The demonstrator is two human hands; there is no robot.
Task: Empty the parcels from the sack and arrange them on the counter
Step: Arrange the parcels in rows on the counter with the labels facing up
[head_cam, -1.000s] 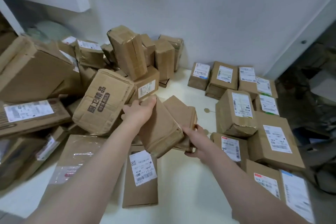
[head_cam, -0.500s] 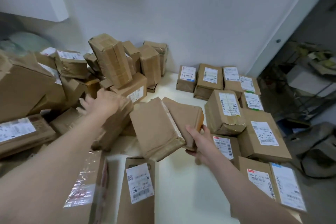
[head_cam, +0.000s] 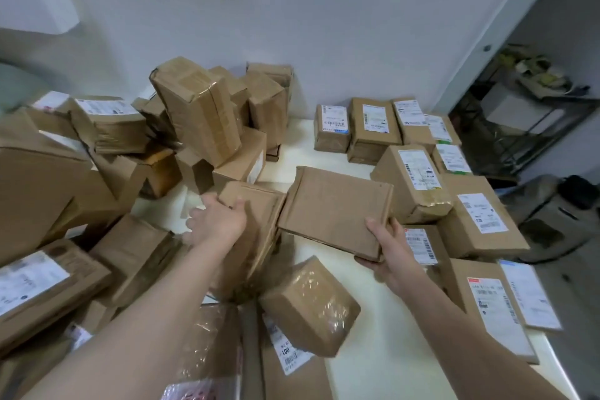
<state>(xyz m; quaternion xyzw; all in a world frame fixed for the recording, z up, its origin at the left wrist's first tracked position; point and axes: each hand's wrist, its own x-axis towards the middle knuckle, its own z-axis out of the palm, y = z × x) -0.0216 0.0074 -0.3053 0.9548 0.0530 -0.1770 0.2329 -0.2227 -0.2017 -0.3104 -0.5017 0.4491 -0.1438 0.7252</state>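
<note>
Brown cardboard all over white surface (head_cam: 373,344). Right hand (head_cam: 388,248) holds flat unlabelled parcel (head_cam: 334,208) by near right corner, thumb on top, fingers underneath; parcel raised and tilted over middle of surface. Left hand (head_cam: 219,221) grips far end of tilted taped parcel (head_cam: 263,230) just beside it, thumb and fingers curled over edge. Loose heap of parcels (head_cam: 194,117) fills left side up to far edge. Along right edge, labelled parcels (head_cam: 418,178) lie label-up in rows. Near front edge, small glossy-taped parcel (head_cam: 308,305) rests on another flat one.

Both arms outstretched, left grip (head_cam: 217,221) curled, right grip (head_cam: 389,247) clamped, thumb on top
</note>
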